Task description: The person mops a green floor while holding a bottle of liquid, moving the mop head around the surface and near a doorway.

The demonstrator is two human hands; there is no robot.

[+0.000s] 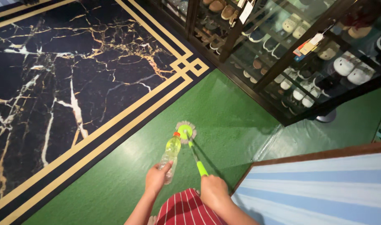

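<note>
Green floor [224, 112], one mop [186, 132], one bottle [170, 154], two hands.

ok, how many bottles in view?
1. A clear plastic bottle with a green label and orange cap, held in the left hand over the green floor, beside the mop head. None seen elsewhere.
</note>
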